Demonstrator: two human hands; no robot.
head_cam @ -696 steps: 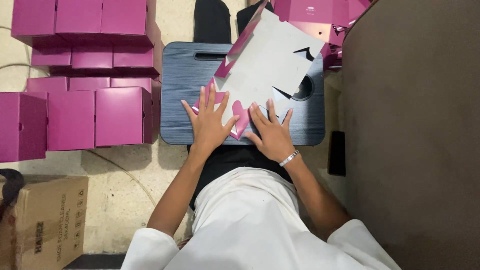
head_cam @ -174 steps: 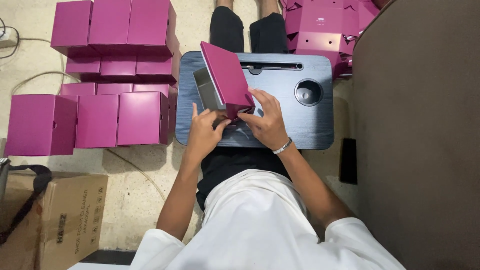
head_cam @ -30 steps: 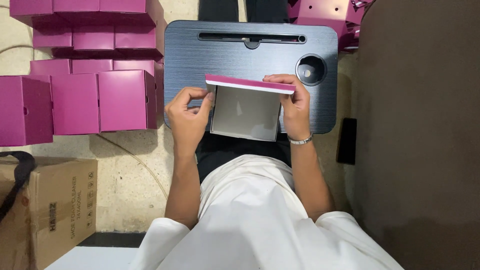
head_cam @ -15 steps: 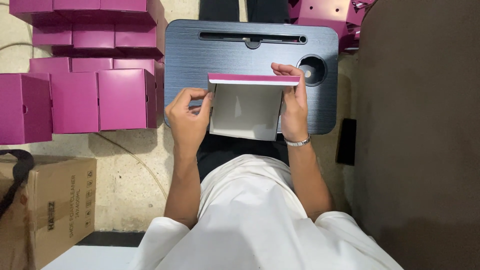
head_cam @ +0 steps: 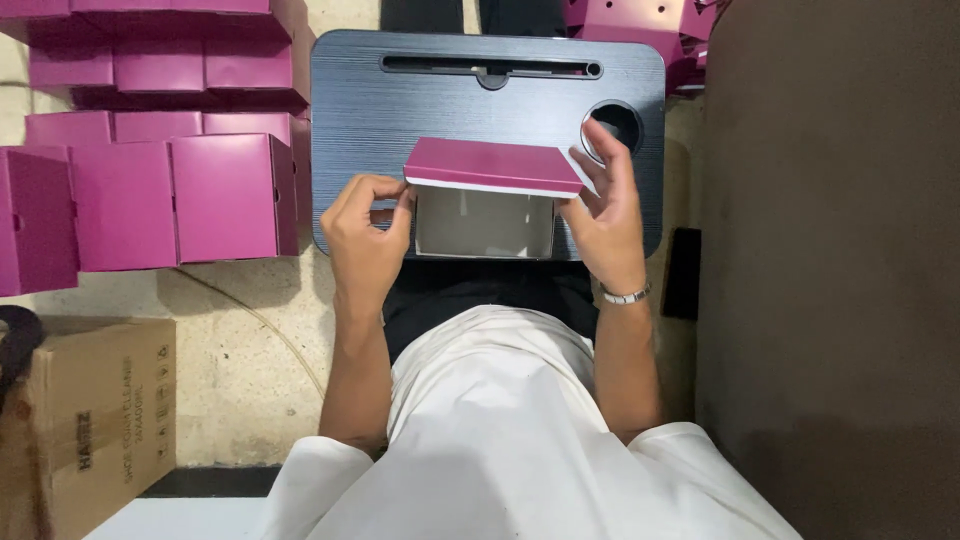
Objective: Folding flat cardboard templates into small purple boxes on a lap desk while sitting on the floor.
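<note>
The magenta box (head_cam: 487, 195), raised slightly farther over the dark bench (head_cam: 360, 120) than a moment earlier, is gripped at its left edge by the curled left hand (head_cam: 365, 235) and steadied by the open-fingered right hand (head_cam: 605, 215).

box (head_cam: 487, 195) on lap desk (head_cam: 400, 110), stacked boxes (head_cam: 170, 150) left.

A dark lap desk (head_cam: 380, 130) carries a magenta box (head_cam: 492, 165) near its near edge; the floor (head_cam: 240, 360) bears stacked magenta boxes (head_cam: 170, 150) left, a cardboard carton (head_cam: 95, 420) near-left.
</note>
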